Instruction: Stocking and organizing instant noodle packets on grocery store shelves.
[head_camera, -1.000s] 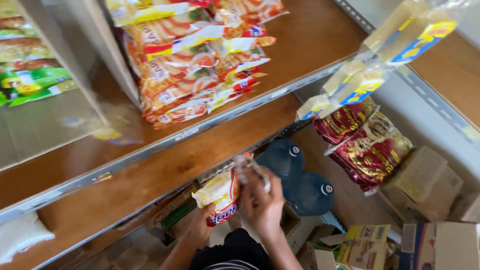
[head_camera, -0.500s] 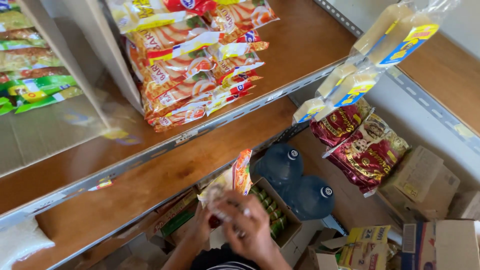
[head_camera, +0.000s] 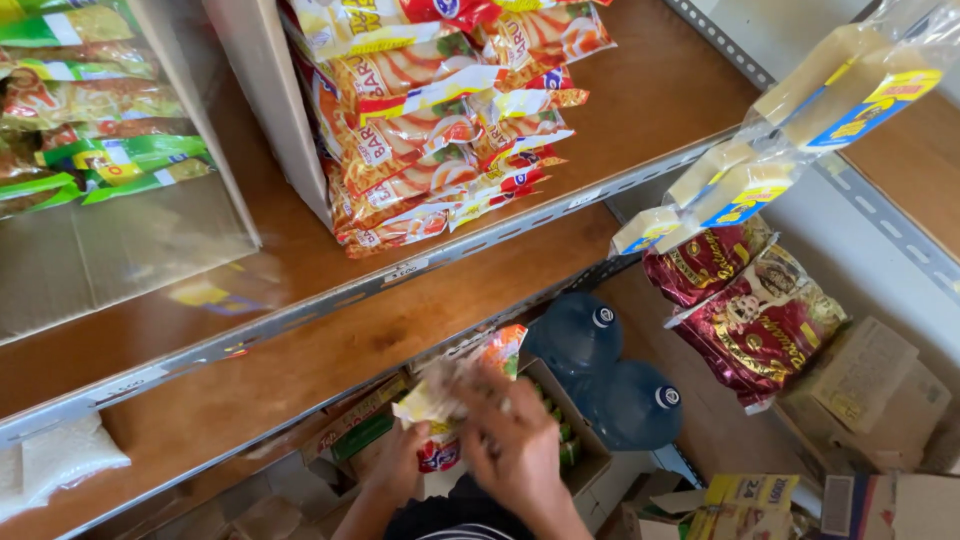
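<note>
Looking down from the head camera, both hands meet low in the middle of the view, just below the edge of a brown wooden shelf (head_camera: 330, 350) with a grey metal rim. The left hand (head_camera: 400, 465) is curled under a small bundle of snack packets (head_camera: 460, 385) — pale, orange and red wrappers, blurred by motion — and the right hand (head_camera: 515, 445) closes over the same bundle from the near side, fingers (head_camera: 490, 385) bent onto the packets, so both hands grip them together. The bundle sits over an open cardboard box (head_camera: 575, 440) on the floor, in which a row of green packs shows; whether the packets touch the box cannot be told. Just to the right of the box stand two dark blue water jugs (head_camera: 610, 375) with round caps, one behind the other. On the upper shelf lies a stack of orange-and-red noodle packets (head_camera: 440, 130), and to its left a clear-fronted case holds green and yellow packs (head_camera: 100, 150). A strip of yellow-and-blue sachets (head_camera: 790, 130) hangs at the right, with dark red bags (head_camera: 760, 320) below it — near them, loose cardboard boxes (head_camera: 865, 375) on the floor. A white bag (head_camera: 60, 455) lies at the lower shelf's left end.
</note>
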